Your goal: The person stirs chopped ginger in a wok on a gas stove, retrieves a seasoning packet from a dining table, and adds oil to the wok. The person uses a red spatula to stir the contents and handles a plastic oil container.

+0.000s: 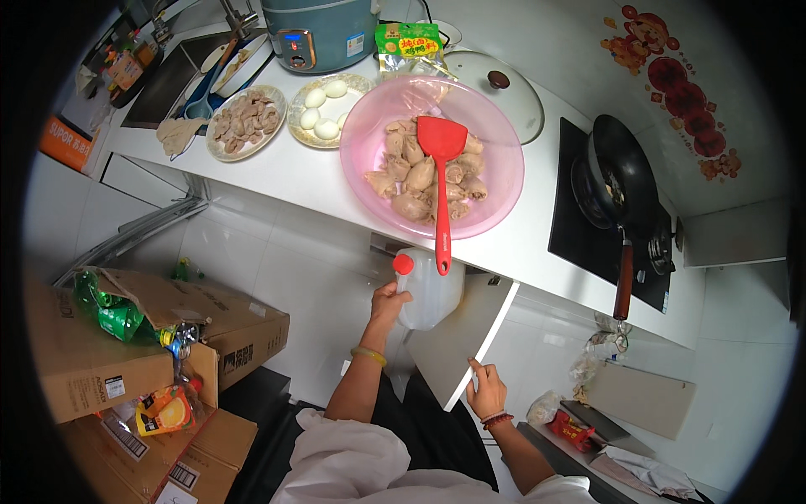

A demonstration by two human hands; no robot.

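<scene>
My left hand (388, 303) is closed around the handle of a translucent plastic jug (434, 299) with a red screw cap (403, 264). The jug is below the counter's front edge, beside an open white cabinet door (466, 331). At the door's outer edge, my right hand (487, 389) grips the panel with curled fingers. Above the jug, a pink plastic basin (504, 189) holds pieces of cooked-looking chicken (419, 176). A red spatula (442, 170) lies across the chicken, its handle sticking out over the basin's front rim.
On the counter (302, 183) are a plate of sliced meat (245, 120), a plate of peeled eggs (326, 128), an electric cooker (321, 31) and a glass lid (504, 107). A wok (623, 170) sits on the cooktop (560, 208). Cardboard boxes (245, 327) with bottles crowd the left floor.
</scene>
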